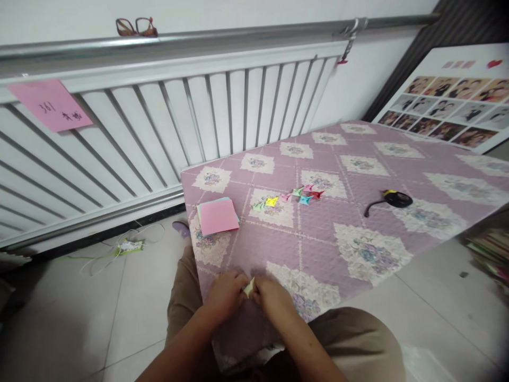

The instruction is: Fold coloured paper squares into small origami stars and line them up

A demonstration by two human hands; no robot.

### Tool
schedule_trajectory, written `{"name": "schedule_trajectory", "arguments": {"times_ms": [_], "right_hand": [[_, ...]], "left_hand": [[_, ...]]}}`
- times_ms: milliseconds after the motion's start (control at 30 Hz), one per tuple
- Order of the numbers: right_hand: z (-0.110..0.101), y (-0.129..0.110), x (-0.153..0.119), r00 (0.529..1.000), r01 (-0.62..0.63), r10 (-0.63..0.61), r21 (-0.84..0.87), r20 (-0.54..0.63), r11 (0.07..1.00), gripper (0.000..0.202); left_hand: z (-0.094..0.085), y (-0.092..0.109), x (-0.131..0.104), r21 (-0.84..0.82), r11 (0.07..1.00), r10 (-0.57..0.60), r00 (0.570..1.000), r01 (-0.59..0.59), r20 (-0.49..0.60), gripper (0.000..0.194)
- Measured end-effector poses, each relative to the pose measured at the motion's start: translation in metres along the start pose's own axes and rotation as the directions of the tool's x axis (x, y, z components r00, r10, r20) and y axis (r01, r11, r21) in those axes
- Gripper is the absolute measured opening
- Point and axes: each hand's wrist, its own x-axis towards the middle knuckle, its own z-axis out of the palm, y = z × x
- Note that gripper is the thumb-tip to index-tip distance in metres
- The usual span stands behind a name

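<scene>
Close to the table's near edge, my left hand and my right hand meet around a small pale yellow piece of folded paper. The fingers of both hands pinch it from either side, and they hide part of it. Ahead and to the left lies a stack of square paper with a pink sheet on top. Several small folded paper pieces in green, yellow, pink, blue and red sit mid-table, among them a yellow one and a blue one.
A patterned cloth covers the table. A black object with a strap lies on the right. Behind stands a white radiator with a pink note; glasses rest on the pipe. A photo board leans at the back right.
</scene>
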Motion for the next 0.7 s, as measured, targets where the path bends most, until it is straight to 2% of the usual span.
{"name": "schedule_trajectory", "arguments": {"times_ms": [133,233,367,600,700], "right_hand": [[-0.007,0.003,0.003,0.995,-0.073,0.073,-0.002,0.064,0.997,0.015],[-0.010,0.009,0.003,0.988,-0.117,0.114,0.017,0.107,0.993,0.010],[-0.010,0.020,0.001,0.975,-0.180,0.173,0.042,0.137,0.983,0.007],[-0.015,0.046,-0.012,0.969,-0.234,0.228,0.068,0.091,0.970,0.011],[-0.019,0.052,-0.019,0.982,-0.188,0.187,0.085,0.019,0.978,0.009]], "left_hand": [[-0.013,-0.003,0.009,-0.004,0.999,0.044,0.995,-0.044,0.088,0.020],[-0.021,-0.004,0.011,-0.010,0.998,0.070,0.987,-0.069,0.146,0.024],[-0.026,-0.005,0.010,-0.009,0.997,0.079,0.980,-0.079,0.180,0.028],[-0.023,-0.006,0.007,-0.024,0.996,0.086,0.985,-0.083,0.150,0.028],[-0.021,-0.007,0.006,-0.045,0.995,0.099,0.986,-0.094,0.134,0.028]]}}
